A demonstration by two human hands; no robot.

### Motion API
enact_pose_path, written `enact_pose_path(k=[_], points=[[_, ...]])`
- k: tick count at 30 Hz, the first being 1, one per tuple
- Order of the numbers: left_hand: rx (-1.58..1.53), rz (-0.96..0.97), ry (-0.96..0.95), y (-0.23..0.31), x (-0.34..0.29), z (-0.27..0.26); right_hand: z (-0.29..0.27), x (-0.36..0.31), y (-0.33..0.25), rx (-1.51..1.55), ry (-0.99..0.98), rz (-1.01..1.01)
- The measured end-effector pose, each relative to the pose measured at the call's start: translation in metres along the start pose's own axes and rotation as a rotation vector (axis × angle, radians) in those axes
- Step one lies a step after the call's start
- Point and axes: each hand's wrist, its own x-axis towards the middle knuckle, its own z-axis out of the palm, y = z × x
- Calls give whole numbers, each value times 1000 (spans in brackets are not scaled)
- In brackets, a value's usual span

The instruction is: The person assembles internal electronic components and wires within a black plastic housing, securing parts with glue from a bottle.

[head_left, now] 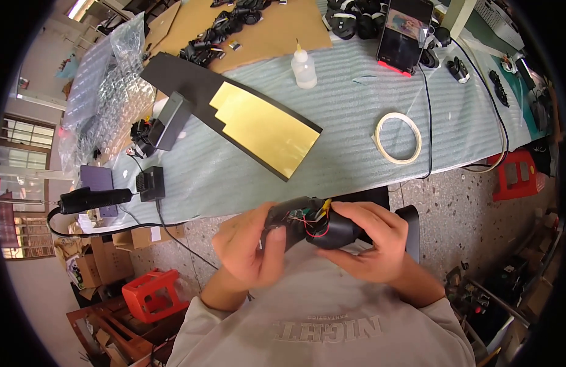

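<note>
Close to my chest, a black plastic device is held between my two hands in two joined or adjacent parts. My left hand grips the left black part, thumb and fingers on its sides. In my right hand is the rounded right black part. Thin wires, a red one among them, run between the parts beside a small green piece. A yellow piece sticks up near my right fingertips. The finer inside details are too small to make out.
Across the table lie a black sheet with a gold panel, a needle-tipped bottle, a tape roll, a propped phone and several black parts. A corded black tool is at left. Red stools stand below.
</note>
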Motion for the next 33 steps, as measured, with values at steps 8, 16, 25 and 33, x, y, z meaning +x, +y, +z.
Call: enact_pose_path(k=[8,16,25,33], points=[[59,42,-214,12,32,-11,-8,-11,38,447,-230,217],[84,145,-323,23,47,-10,-14,27,42,940,-517,433],[-396,-320,-574,-3,39,-19,-22,9,26,684,-189,367],[-842,-566,-789,-16,30,7,-22,-6,29,564,-243,432]])
